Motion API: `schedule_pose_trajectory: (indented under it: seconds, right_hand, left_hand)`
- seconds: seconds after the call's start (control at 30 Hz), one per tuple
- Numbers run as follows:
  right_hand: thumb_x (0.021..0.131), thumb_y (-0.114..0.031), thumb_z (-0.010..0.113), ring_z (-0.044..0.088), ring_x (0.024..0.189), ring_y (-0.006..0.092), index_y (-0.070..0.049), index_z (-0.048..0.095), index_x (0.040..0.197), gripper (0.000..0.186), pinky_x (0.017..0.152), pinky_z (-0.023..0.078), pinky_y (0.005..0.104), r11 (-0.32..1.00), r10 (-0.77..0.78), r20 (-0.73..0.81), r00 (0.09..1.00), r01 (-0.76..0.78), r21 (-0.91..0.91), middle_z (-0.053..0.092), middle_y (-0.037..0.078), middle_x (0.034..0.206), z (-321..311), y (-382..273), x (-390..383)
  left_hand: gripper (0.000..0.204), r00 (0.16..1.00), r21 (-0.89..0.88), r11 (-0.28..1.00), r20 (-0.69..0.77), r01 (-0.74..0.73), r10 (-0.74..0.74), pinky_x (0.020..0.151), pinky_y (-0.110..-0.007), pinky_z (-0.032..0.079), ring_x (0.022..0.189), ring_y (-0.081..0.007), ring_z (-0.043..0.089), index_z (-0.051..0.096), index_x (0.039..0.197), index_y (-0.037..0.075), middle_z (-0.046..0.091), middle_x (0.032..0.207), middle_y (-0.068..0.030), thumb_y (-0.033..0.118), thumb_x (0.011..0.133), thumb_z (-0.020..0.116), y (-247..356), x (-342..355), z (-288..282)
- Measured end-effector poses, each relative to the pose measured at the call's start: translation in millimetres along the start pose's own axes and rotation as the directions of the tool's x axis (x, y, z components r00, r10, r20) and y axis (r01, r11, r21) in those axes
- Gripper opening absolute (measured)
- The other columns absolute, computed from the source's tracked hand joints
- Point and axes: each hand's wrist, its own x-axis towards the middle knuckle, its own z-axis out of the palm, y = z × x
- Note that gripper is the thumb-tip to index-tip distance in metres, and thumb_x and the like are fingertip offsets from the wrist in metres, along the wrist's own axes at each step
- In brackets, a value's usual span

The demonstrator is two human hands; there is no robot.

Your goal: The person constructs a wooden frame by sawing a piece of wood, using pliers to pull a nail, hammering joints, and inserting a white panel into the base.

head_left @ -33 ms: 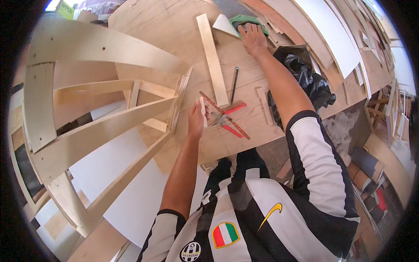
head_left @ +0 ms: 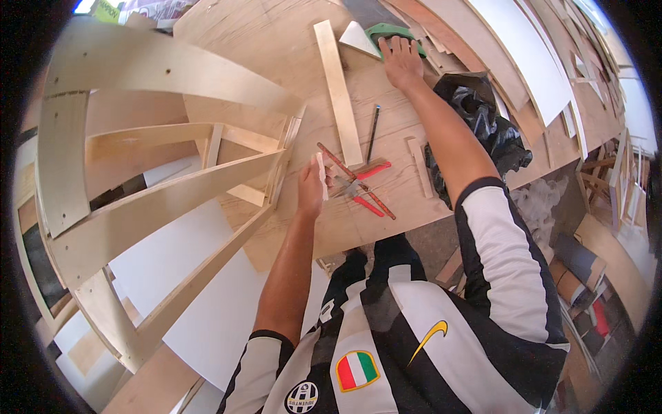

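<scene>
- Saw (head_left: 378, 30) lies on the tabletop (head_left: 289, 55), upper middle of the frame, its dark blade (head_left: 367, 12) toward the top edge.
- The right hand (head_left: 405, 63) has its fingers over the green handle; whether they close round it, I cannot tell. A full wrap should steer better than fingertips.
- The left hand (head_left: 310, 183), mid-frame, grips a pale piece (head_left: 323, 172); a light, steady pinch probably suits something so thin.
- Pliers (head_left: 377, 170) and rod (head_left: 339, 164) cross just beside the left hand; best keep the blade off them.
- Pencil (head_left: 374, 133) and strip (head_left: 338, 90) lie between the hands and could snag a low sweep.
</scene>
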Motion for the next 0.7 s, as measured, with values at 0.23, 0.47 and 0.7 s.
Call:
schedule_pose_trajectory:
  seconds: [0.23, 0.47, 0.7]
  right_hand:
    - [0.078, -0.049, 0.078, 0.059, 0.106, 0.0348, -0.006, 0.063, 0.12, 0.062, 0.095, 0.046, 0.05, 0.879, -0.236, 0.219, 0.947, 0.112, 0.464, 0.063, 0.014, 0.105, -106.0, -122.2, -149.4]
    - [0.077, -0.055, 0.081, 0.054, 0.123, 0.035, -0.005, 0.049, 0.14, 0.087, 0.108, 0.038, 0.0556, 0.927, -0.253, 0.375, 0.892, 0.112, 0.358, 0.057, 0.017, 0.13, -150.9, -165.5, -241.6]
    - [0.079, -0.042, 0.079, 0.057, 0.12, 0.0359, -0.002, 0.06, 0.123, 0.063, 0.102, 0.045, 0.0512, 0.955, -0.088, 0.628, 0.774, -0.114, 0.274, 0.061, 0.02, 0.125, -177.5, -179.9, -228.4]
  left_hand:
    - [0.044, 0.999, -0.007, 0.999, -0.033, -0.033, 0.033, 0.058, -0.027, 0.051, 0.069, -0.0088, 0.058, 0.063, 0.136, 0.004, 0.063, 0.088, -0.0023, 0.038, 0.113, 0.046, 0.4, -29.3, -25.3]
    - [0.045, 0.982, -0.113, 0.977, 0.034, -0.182, 0.187, 0.059, -0.028, 0.052, 0.067, -0.0108, 0.058, 0.061, 0.138, 0.004, 0.062, 0.086, -0.0031, 0.039, 0.112, 0.051, 10.0, -79.5, -53.0]
    - [0.041, 0.96, -0.081, 0.959, 0.046, -0.273, 0.278, 0.047, -0.022, 0.041, 0.053, -0.0058, 0.048, 0.063, 0.133, 0.006, 0.058, 0.076, 0.0005, 0.039, 0.113, 0.047, 26.9, -158.0, -86.3]
